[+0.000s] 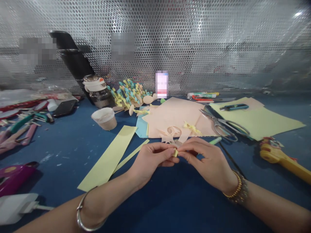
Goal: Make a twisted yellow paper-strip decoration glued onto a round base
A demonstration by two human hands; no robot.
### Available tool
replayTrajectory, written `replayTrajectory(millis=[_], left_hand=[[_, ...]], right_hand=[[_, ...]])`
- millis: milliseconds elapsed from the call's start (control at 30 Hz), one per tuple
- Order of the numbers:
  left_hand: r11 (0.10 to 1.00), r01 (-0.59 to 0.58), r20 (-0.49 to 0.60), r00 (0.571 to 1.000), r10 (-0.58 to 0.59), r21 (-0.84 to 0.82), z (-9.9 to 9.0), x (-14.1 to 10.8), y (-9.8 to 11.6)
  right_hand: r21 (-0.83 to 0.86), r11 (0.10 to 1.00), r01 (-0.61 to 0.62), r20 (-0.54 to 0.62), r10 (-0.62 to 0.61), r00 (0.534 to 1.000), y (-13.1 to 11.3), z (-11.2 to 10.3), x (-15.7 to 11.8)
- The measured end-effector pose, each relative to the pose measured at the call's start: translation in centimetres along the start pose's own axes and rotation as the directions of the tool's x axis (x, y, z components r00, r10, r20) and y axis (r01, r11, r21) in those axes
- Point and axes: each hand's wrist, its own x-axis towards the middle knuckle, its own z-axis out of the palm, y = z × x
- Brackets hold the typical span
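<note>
"What stands at the back?"

"A perforated panel point(194, 35). The lidded bottle point(101, 94) is before it, left of centre, with the paper cup point(105, 119) in front."

"And left of them?"

"A smartphone point(64, 108); the power adapter point(17, 207) sits near the front left."

"The middle?"

"A paper stack point(175, 113), with markers point(202, 95) behind its right side."

"To the right?"

"Scissors point(220, 121) overlap the stack's right edge; farther right, a utility knife point(235, 107) lies on a paper sheet point(269, 121)."
</note>
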Motion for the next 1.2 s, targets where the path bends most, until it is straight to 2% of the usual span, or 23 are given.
replayTrajectory(millis=[233,667,1033,1200], left_hand=[[0.999,-0.015,0.016,1.0,0.016,-0.046,0.0,-0.09,0.04],[0.999,-0.02,0.023,1.0,0.021,-0.027,0.06,-0.12,-0.13],[1.0,-0.008,0.097,0.995,0.008,-0.004,-0.03,-0.08,-0.16],[1.0,-0.01,0.087,0.996,0.008,0.016,0.01,-0.02,-0.13]], right_hand=[[-0.011,1.0,-0.016,-0.001,0.016,1.0,0.07,0.0,-0.04],[-0.099,0.99,0.103,-0.015,-0.105,0.994,0.09,-0.16,-0.14],[-0.027,0.999,0.037,0.034,-0.036,0.999,0.31,-0.13,-0.05],[0.0,0.997,-0.072,0.046,0.072,0.996,0.26,-0.04,0.08]])
